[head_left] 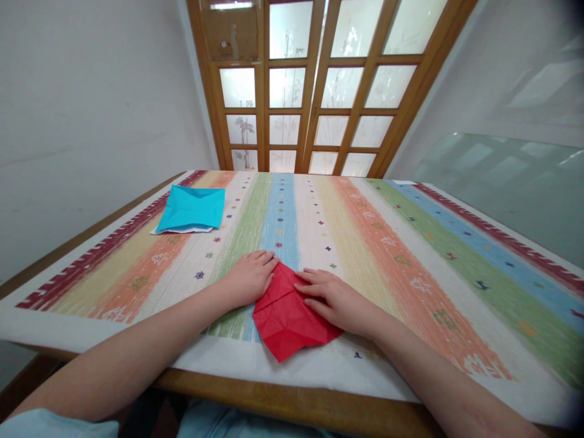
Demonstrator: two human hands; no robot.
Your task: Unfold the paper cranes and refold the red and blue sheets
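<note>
Pressing flat, both hands, left hand (250, 277) and right hand (335, 299), spread fingers on the red paper (287, 316).

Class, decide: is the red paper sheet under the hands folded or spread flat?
Folded: the red paper sheet shows creases and layered flaps.

So there's a wooden table (292, 406) sitting under a striped cloth (410, 255) that's covering nearly the whole top. A folded red paper (285, 319) is lying near the front edge with both hands pressing on it, and a folded blue paper (191, 208) is sitting off toward the far left, well apart.
</note>
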